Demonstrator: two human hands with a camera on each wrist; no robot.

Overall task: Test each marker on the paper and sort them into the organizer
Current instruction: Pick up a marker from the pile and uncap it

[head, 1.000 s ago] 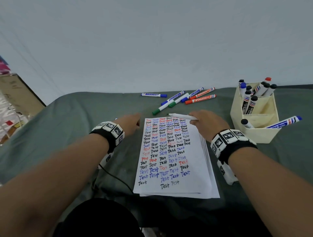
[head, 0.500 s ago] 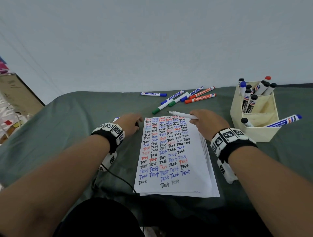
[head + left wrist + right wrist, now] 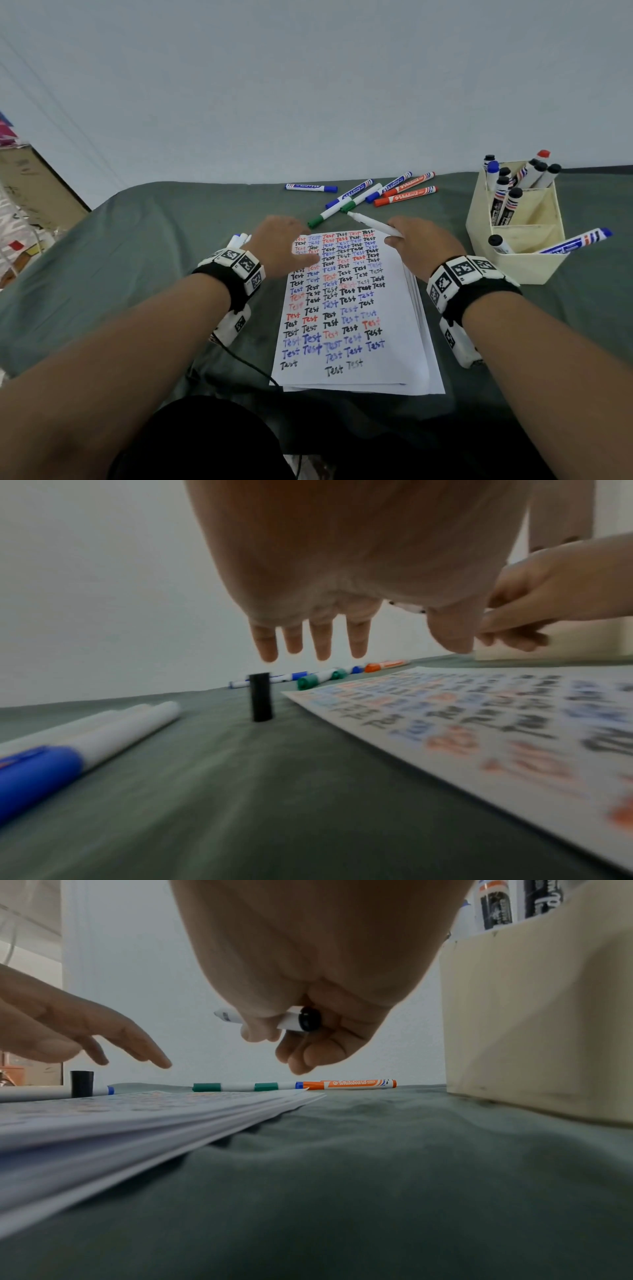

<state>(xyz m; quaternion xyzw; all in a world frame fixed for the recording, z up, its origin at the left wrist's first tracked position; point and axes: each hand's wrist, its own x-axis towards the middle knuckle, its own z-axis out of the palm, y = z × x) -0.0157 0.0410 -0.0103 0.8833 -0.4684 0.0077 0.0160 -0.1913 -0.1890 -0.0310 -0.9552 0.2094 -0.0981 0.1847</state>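
Right hand [image 3: 423, 245]: fingers curled around an uncapped white marker [image 3: 373, 224], smooth plastic barrel, black end plug, tip aimed left and away over the top edge of the paper.
Left hand [image 3: 279, 245]: fingers straight and spread, holding nothing, hovering over the top left corner of the paper and the cloth beside it.
Paper [image 3: 349, 308]: stack of flat white sheets, edges slightly fanned; top sheet covered in rows of handwritten "Test" in black, blue and red.
Black cap [image 3: 261, 700]: short matte cylinder, upright on the cloth just left of the paper, below the left fingertips.
Loose markers [image 3: 363, 195]: slim white barrels with blue, green and orange-red caps, scattered flat beyond the paper.
Two white markers [image 3: 103, 731]: side by side on the cloth at far left, one with a blue cap.
Organizer [image 3: 513, 236]: cream box, flat panels, stepped compartments; capped markers upright in the rear section, two leaning in the front one.
Cloth [image 3: 137, 257]: grey-green fabric, softly wrinkled, covering the table.
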